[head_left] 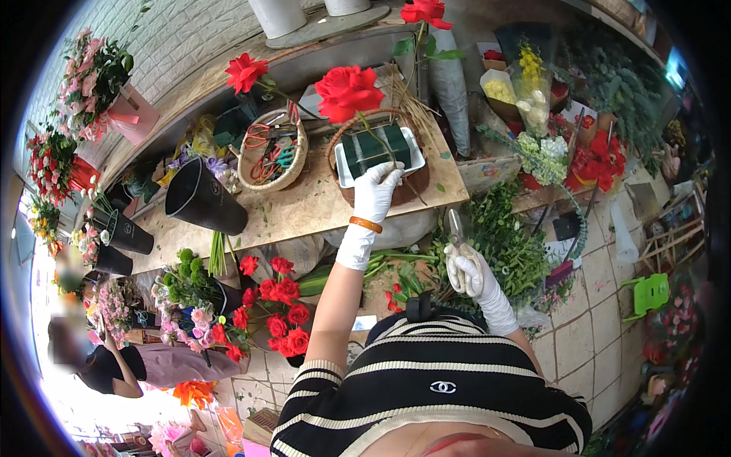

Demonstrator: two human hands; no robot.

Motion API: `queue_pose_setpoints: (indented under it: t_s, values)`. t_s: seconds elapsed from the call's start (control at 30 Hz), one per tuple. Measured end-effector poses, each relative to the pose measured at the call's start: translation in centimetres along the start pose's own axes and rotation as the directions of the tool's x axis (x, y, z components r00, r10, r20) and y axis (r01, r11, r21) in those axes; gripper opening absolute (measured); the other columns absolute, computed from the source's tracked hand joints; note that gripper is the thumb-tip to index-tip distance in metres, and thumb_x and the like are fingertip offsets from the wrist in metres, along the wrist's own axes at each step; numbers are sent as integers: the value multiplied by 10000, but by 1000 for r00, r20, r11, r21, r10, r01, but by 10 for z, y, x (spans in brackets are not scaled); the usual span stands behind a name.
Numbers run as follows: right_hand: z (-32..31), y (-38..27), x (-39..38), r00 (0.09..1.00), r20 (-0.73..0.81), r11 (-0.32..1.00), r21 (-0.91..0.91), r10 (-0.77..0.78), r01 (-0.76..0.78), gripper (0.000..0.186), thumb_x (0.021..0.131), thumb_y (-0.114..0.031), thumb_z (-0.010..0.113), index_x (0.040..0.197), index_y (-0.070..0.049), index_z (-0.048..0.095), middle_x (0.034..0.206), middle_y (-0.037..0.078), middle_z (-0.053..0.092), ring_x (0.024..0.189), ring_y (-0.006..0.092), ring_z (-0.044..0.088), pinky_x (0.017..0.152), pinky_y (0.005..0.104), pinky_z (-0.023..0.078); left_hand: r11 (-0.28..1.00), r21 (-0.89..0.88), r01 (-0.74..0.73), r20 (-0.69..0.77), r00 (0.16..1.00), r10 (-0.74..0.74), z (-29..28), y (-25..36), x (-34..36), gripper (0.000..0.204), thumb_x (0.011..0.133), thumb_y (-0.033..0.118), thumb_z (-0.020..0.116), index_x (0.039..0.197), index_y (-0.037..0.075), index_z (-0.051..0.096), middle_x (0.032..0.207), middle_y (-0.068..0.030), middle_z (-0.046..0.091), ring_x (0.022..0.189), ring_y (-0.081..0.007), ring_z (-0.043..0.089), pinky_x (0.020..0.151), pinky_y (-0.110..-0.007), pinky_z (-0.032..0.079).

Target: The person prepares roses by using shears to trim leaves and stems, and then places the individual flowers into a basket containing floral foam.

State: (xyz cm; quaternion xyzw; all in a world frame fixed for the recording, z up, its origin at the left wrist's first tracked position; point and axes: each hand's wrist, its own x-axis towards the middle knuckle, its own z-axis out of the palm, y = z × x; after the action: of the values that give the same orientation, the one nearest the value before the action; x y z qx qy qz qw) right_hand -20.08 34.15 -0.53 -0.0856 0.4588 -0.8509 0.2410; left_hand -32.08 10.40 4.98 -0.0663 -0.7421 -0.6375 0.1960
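My left hand [377,190], in a white glove, is shut on the stem of a large red rose [349,93]. The stem slants over a block of dark green floral foam [373,146], and its lower end reaches past the fingers toward the table's front. The foam sits in a white tray [342,169] inside a round wicker basket [336,139]. Two more roses, a left one [246,72] and a far one [423,12], rise around the basket; where their stems end is hidden. Below the table edge, my gloved right hand [466,272] is shut on pruning shears [455,227].
A second wicker basket [263,183] holds scissors and tools on the wooden table [297,209]. Left of it stands a black bucket [204,194]. Red roses [288,316] stand below the table, leafy greenery [499,244] to the right. A person [114,365] is at lower left.
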Motion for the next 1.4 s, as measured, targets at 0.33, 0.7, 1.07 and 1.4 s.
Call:
queue_pose_setpoints:
  t_s: [0.33, 0.7, 1.07, 1.4]
  values:
    - [3, -7, 10, 999, -45, 997, -77, 28, -31, 347, 874, -273, 615, 1122, -56, 505, 730, 0, 535, 536, 64, 494, 452, 183, 396, 978, -193, 80, 74, 995, -66, 5, -25, 1, 167, 880, 30, 582, 1024, -40, 629, 940, -89, 659, 839, -145, 625, 775, -272, 525]
    - [7, 13, 5, 997, -70, 969, -248, -27, 9, 435, 907, -373, 526, 1122, -1, 465, 695, 27, 492, 482, 76, 465, 377, 186, 346, 898, -434, 78, -199, 963, -180, -15, -14, -54, 173, 899, 58, 551, 1039, -22, 612, 896, -49, 633, 779, -97, 590, 708, -238, 498]
    - [-7, 37, 8, 979, -29, 971, -126, 200, -202, 345, 914, -281, 530, 1162, -47, 476, 717, 49, 485, 501, 117, 472, 377, 222, 381, 822, 244, 515, -718, 665, -204, -95, -199, -122, 232, 849, 192, 541, 984, 54, 670, 870, -172, 661, 823, -327, 636, 758, -396, 487]
    - [1, 50, 13, 974, -41, 960, -169, 221, -225, 342, 930, -283, 507, 1168, -44, 450, 720, 37, 506, 525, 113, 497, 393, 228, 399, 791, 406, 457, -706, 706, -45, -117, -160, -118, 286, 790, 157, 621, 1068, 89, 615, 1002, -144, 595, 923, -313, 597, 817, -387, 482]
